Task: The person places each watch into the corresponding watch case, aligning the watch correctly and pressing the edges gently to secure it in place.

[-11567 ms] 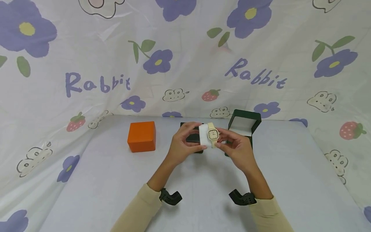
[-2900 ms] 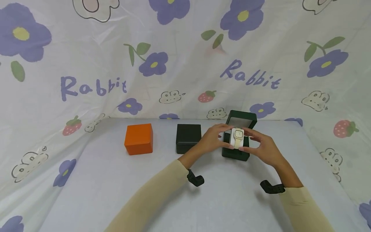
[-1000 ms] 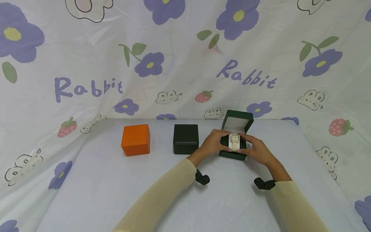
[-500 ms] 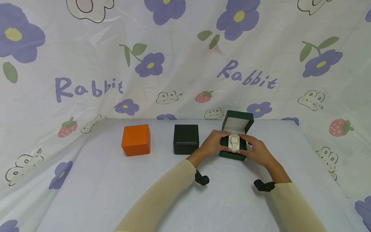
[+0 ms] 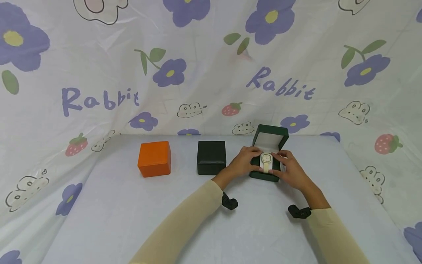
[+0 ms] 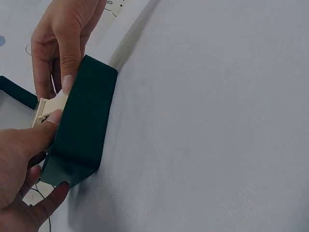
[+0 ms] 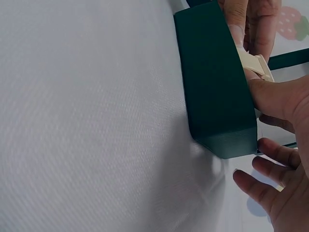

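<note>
A cream-strapped wristwatch [image 5: 266, 158] on a white cushion [image 5: 262, 162] sits inside the green watch box [image 5: 265, 177], whose lid stands raised at the back. My left hand [image 5: 243, 161] pinches the cushion from its left side, thumb toward the front. On the opposite side my right hand [image 5: 293, 171] grips it too, thumb low by the strap. The left wrist view has the watch [image 6: 54, 104] between both thumbs, behind the box's front wall [image 6: 87, 113]. From the right wrist view, my right hand's lower fingers [image 7: 263, 186] spread past the box's corner.
Left of the green box stands a closed black box [image 5: 211, 158], close to my left wrist. Farther left is a closed orange box [image 5: 154, 159]. A patterned cloth [image 5: 204, 73] hangs behind the table's white surface [image 5: 211, 227].
From in front of the black box, the watch on its cushion has moved right, then down into the green box. Lately my right hand's fingers have shifted slightly at its side.
</note>
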{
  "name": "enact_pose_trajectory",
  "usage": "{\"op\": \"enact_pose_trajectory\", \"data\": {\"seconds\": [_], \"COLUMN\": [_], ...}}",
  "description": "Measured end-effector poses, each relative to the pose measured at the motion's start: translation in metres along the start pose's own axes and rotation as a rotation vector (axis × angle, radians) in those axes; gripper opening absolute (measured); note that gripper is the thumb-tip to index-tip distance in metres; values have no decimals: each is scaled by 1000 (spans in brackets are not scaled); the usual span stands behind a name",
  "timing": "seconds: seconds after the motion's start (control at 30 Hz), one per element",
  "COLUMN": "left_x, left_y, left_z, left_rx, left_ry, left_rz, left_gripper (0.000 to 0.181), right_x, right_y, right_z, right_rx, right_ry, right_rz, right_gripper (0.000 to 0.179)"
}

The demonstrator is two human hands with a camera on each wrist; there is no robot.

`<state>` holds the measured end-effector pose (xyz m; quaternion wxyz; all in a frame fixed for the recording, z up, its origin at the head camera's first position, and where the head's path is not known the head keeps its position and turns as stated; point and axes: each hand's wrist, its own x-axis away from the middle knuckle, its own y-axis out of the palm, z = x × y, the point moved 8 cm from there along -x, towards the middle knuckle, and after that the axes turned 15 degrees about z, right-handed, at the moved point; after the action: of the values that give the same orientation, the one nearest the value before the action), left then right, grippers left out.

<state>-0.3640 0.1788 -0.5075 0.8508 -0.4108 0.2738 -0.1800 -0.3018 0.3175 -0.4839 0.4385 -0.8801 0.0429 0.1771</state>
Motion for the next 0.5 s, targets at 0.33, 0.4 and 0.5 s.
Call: {"op": "enact_pose_trajectory", "data": {"seconds": [0.33,0.4,0.5], "left_x": [8,12,18], "left_y": [-5,-9,-14], "left_z": [0,1,2], "left_rx": [134,181,267], "left_ry": [-4,-17,-57], "left_rz": [104,139,185], "left_gripper": [73,72,72], "right_x": [1,1,1], "right_y": [-1,-3,-11], "right_z": [1,-1,-4], "right_rx": [-23,-31,-46], "right_ry": [-5,-3,-3], "right_rz": [1,6,48], "right_gripper": [71,70,64]}}
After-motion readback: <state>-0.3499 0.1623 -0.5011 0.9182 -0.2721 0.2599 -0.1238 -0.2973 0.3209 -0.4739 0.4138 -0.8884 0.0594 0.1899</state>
